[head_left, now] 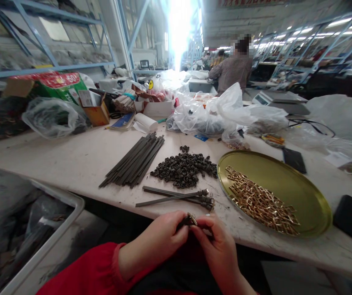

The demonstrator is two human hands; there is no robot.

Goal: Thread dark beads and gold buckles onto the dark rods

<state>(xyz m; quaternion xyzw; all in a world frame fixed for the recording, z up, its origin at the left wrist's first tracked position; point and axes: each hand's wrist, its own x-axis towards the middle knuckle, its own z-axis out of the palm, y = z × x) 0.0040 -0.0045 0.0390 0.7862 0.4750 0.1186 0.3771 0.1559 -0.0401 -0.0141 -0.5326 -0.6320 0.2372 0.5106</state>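
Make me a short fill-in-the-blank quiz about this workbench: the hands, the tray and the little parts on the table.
1. The left hand and right hand pinch one small part between them, and the sleeve on the left arm is ____.
2. The tray holding the gold clips is ____ in shape.
3. The pile of dark rings lies to the ____ of the tray.

Missing words: red; round; left.

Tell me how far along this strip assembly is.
Early, apparently. Done: three or so fitted strips lie near the table edge. In hand: the left hand and right hand pinch a strip end with a small metal piece. Left: a bundle of bare strips, a pile of dark rings and many gold clips in the tray.
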